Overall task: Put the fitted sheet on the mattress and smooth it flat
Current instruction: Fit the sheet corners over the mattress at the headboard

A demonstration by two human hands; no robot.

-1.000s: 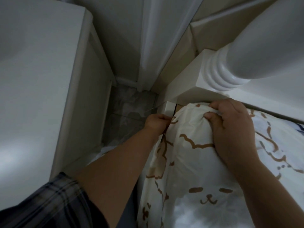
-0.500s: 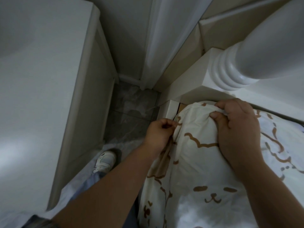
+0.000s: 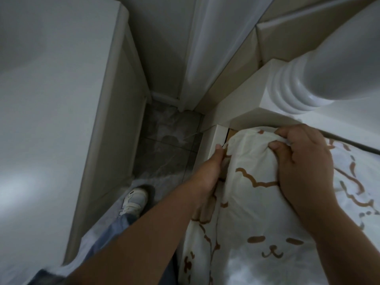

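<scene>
The fitted sheet (image 3: 253, 204) is cream with brown cartoon animal outlines and covers the mattress corner at the lower right. My right hand (image 3: 304, 167) lies on top of that corner, thumb and fingers pinching a bunched fold near the bed post. My left hand (image 3: 209, 173) reaches down the side of the mattress, gripping the sheet's edge between the mattress and the white bed frame rail (image 3: 213, 140). The mattress itself is hidden under the sheet.
A white turned bed post (image 3: 308, 79) and its square base overhang the corner. A white cabinet (image 3: 61, 120) stands close on the left. Between them is a narrow strip of grey tiled floor (image 3: 170, 140) with my white shoe (image 3: 133, 200).
My left hand has slid lower along the mattress side, still holding the sheet edge. The view pulled back, and my shoe came into sight. The right hand stayed on the corner.
</scene>
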